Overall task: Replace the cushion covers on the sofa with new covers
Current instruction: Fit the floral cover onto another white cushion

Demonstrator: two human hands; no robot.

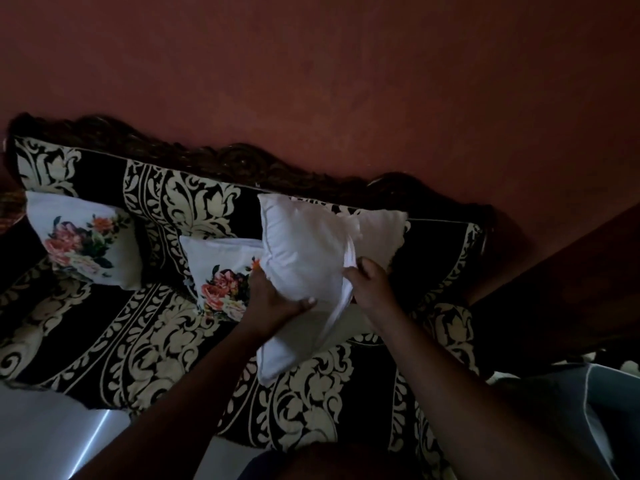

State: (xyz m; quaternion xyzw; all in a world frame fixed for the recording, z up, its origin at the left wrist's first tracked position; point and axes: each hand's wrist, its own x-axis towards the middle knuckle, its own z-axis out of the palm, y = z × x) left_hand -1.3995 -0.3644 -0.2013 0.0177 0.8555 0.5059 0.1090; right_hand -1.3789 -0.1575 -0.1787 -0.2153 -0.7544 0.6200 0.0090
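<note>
Above the seat of the sofa (145,344), the left hand (277,299) grips the white cushion (304,258) from its left edge. The right hand (369,284) pinches the bunched cover fabric (348,271) on it. Behind the cushion, two floral cushions (85,242) (221,271) lean on the sofa back, under the red wall (346,81).

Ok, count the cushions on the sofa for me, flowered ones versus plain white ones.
Flowered cushions: 2, one at the left and one in the middle
Plain white cushion: 1, held in both hands
Total: 3
</note>
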